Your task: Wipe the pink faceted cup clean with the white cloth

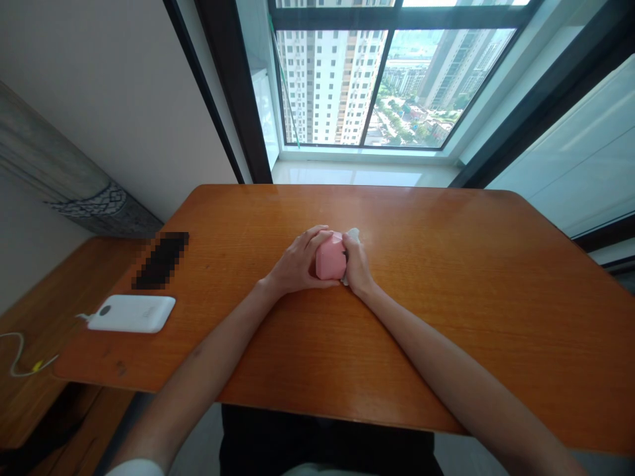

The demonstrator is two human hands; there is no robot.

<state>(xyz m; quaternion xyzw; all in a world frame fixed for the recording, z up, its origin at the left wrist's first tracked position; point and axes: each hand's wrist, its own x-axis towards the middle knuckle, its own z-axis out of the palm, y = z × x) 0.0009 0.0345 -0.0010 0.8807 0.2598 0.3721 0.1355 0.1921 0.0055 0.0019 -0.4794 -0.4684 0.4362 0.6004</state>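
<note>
Near the middle of the wooden table (421, 317), a small pink faceted object (331, 258) sits between my two hands; its exact kind is unclear. My left hand (299, 261) wraps around its left side, thumb along the near edge and fingers over the far edge. On the opposite side, my right hand (358, 266) is closed around a crumpled white tissue or cloth (353, 234), pressed against the pink object's right face. Most of the white piece is hidden under the right hand's fingers.
A white power bank-like device (133, 313) with a cable lies at the table's left. Behind it is a dark pixelated rectangle (161, 261). A wooden bench (30, 297) stands left of the table, and a window (397, 86) rises beyond the far edge.
</note>
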